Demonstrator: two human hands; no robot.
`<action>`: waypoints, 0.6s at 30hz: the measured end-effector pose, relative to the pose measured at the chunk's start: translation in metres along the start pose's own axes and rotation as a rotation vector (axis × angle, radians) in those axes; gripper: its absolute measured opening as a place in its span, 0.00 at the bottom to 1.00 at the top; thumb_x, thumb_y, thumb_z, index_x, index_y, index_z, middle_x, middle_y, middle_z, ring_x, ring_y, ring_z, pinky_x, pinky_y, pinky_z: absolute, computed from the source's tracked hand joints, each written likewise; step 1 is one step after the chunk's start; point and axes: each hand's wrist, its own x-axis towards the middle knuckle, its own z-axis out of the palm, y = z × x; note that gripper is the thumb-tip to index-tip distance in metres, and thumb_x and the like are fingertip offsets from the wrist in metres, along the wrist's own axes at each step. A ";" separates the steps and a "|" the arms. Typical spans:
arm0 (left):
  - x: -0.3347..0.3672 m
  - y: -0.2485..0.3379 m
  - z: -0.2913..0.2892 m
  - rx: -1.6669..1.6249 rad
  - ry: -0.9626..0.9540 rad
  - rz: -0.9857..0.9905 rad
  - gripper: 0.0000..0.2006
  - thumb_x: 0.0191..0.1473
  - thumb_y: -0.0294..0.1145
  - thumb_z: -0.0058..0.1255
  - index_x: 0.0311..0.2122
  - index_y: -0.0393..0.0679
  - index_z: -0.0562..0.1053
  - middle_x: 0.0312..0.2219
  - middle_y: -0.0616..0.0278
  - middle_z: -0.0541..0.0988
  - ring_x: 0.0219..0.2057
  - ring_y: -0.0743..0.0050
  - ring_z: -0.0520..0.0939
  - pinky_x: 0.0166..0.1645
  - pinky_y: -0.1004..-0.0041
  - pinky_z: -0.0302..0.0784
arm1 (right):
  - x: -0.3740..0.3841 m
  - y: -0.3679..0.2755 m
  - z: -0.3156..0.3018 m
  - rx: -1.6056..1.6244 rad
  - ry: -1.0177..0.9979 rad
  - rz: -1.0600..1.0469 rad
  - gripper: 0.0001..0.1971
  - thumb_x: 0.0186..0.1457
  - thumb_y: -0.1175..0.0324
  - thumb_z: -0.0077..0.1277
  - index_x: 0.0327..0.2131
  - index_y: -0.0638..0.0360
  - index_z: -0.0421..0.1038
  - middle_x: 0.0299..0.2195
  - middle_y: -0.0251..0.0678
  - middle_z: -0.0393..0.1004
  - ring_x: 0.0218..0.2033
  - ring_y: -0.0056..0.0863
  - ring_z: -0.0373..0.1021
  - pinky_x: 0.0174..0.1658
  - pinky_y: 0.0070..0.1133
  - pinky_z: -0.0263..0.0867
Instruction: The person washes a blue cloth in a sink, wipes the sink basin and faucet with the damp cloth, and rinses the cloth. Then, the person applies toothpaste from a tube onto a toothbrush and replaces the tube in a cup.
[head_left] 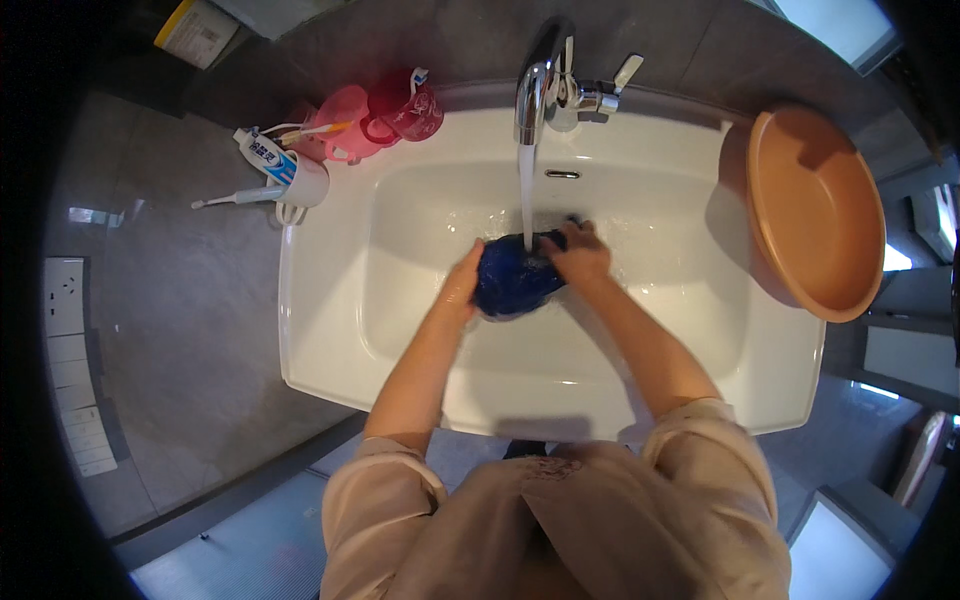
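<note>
A wet, dark blue bundle [515,280] that looks like cloth is held over the basin of the white sink [690,330]; its exact kind I cannot make out. My left hand [463,281] grips its left side, the fingers partly hidden behind it. At its upper right edge, my right hand [585,255] is closed on it, slightly blurred. Water runs from the chrome faucet [533,105] straight onto the bundle between my hands and splashes around it.
An orange plastic basin [825,210] leans on the sink's right rim. At the back left stand a white cup [308,183] with a toothpaste tube [265,155] and toothbrush, a pink cup [345,115] and a red cup [420,115]. Beside the faucet sits its lever [628,72].
</note>
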 end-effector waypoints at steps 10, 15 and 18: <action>-0.008 0.005 -0.073 1.486 0.291 0.623 0.22 0.43 0.40 0.56 0.45 0.45 0.72 0.53 0.49 0.61 0.56 0.49 0.58 0.56 0.59 0.60 | 0.129 0.001 -0.146 0.414 0.500 -0.249 0.24 0.46 0.63 0.52 0.45 0.69 0.66 0.43 0.54 0.69 0.46 0.48 0.65 0.49 0.31 0.61; 0.004 0.006 -0.060 1.506 0.308 0.562 0.23 0.43 0.40 0.56 0.47 0.45 0.71 0.54 0.48 0.61 0.55 0.48 0.59 0.56 0.59 0.62 | 0.141 -0.032 -0.165 0.681 0.300 -0.076 0.24 0.43 0.61 0.55 0.41 0.70 0.67 0.40 0.56 0.70 0.44 0.49 0.67 0.47 0.31 0.61; 0.021 0.007 -0.063 1.460 0.354 0.591 0.25 0.44 0.40 0.56 0.49 0.44 0.70 0.54 0.45 0.61 0.55 0.46 0.61 0.56 0.58 0.62 | 0.140 -0.043 -0.166 0.712 0.271 -0.051 0.24 0.41 0.60 0.56 0.39 0.70 0.68 0.38 0.55 0.71 0.43 0.48 0.67 0.46 0.31 0.62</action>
